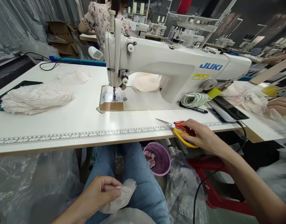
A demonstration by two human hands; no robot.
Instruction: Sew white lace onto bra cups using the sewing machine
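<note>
My left hand (99,191) is down over my lap, fingers pinched on a small pale lace fabric piece (124,197). At the table's front edge my right hand (199,134) grips the red and yellow handles of a pair of scissors (174,128), whose blades lie on the white table (63,121) pointing left. The white JUKI sewing machine (171,62) stands behind, its needle (114,91) left of centre.
A stack of white lace pieces (36,98) lies on the left, more pale fabric (145,81) behind the machine arm. A coil of cord (194,99) sits by the machine base. A purple basket (158,158) hangs under the table. Another person's hand (282,105) works at right.
</note>
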